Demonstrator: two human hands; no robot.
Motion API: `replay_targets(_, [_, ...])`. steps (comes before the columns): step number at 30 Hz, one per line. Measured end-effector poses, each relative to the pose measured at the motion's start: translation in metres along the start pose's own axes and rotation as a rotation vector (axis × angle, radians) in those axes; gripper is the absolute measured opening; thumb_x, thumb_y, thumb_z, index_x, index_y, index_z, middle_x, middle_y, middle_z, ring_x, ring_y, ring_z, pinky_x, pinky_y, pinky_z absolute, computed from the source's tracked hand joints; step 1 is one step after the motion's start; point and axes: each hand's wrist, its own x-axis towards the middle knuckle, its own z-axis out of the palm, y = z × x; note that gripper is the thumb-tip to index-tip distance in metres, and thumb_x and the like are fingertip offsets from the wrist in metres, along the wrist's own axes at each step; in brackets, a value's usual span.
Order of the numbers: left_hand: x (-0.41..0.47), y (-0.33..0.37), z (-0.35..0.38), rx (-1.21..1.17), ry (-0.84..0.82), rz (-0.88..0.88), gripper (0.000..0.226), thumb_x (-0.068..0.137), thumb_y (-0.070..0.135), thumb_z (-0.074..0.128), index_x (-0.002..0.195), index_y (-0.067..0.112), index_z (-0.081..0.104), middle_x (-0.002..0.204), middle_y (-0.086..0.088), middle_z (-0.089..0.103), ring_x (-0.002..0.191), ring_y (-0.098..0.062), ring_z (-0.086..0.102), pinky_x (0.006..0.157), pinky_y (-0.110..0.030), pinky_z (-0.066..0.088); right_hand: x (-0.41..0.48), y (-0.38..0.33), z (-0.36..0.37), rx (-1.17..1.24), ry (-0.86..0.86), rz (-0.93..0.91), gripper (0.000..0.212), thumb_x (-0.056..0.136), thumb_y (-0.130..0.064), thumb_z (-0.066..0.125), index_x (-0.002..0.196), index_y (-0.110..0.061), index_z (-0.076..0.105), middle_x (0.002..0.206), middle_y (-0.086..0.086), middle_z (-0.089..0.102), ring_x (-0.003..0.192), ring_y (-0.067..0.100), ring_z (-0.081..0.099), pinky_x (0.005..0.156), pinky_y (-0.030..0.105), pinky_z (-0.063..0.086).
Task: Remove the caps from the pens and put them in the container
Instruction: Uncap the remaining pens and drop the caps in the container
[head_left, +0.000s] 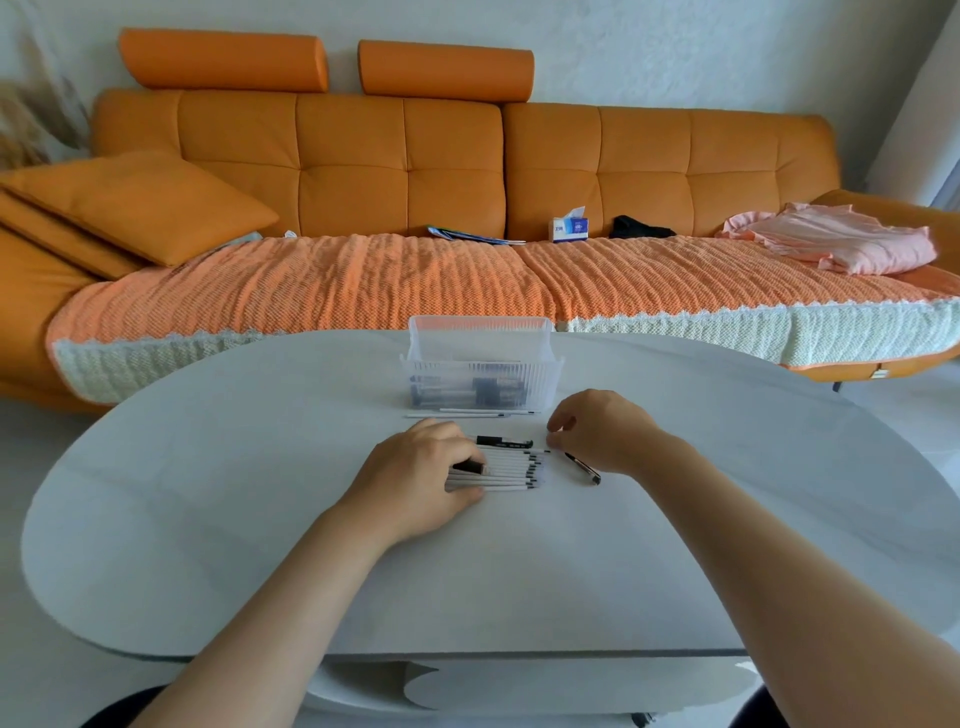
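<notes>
Left fingers (453, 442) curl over pens (511, 471); white table (249, 499), orange sofa (353, 171) behind.

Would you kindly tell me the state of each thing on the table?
Clear ribbed plastic container: upright, open-topped, dark items inside.
Row of white pens: lying flat, side by side.
Black pen: lying flat behind the row.
Slanted black pen: lying apart, right of the row.
Left hand: resting on the row's left end.
Right hand: fingers curled, grip unclear.
</notes>
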Motion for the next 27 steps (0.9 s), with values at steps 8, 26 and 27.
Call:
replay_targets(8, [0.001,-0.004,0.0,-0.006,-0.006,-0.017,0.028,0.083,0.049,0.065,0.107,0.036,0.064,0.102,0.017,0.055,0.106,-0.004,0.047,0.077,-0.028,0.046,0.012,-0.036,0.009,-0.134,0.153,-0.202,0.028,0.1,-0.029,0.05,0.124,-0.038,0.064,0.129,-0.012,0.062,0.115,0.016,0.059,0.088,0.03,0.046])
replay_targets(26, [0.001,-0.018,-0.014,-0.086,0.147,-0.139,0.03,0.081,0.062,0.06,0.097,0.037,0.064,0.095,0.02,0.061,0.084,0.001,0.056,0.07,-0.025,0.049,0.028,-0.048,0.022,-0.304,0.135,-0.211,0.024,0.099,-0.035,0.047,0.104,-0.03,0.07,0.102,-0.007,0.062,0.089,0.017,0.061,0.061,0.026,0.041])
replay_targets(27, [0.0,-0.016,-0.015,-0.093,0.17,-0.14,0.03,0.082,0.063,0.059,0.095,0.036,0.064,0.093,0.02,0.062,0.078,0.001,0.056,0.067,-0.023,0.048,0.027,-0.048,0.022,-0.289,0.143,-0.212,0.024,0.1,-0.034,0.046,0.103,-0.029,0.069,0.102,-0.007,0.062,0.087,0.017,0.061,0.061,0.027,0.042])
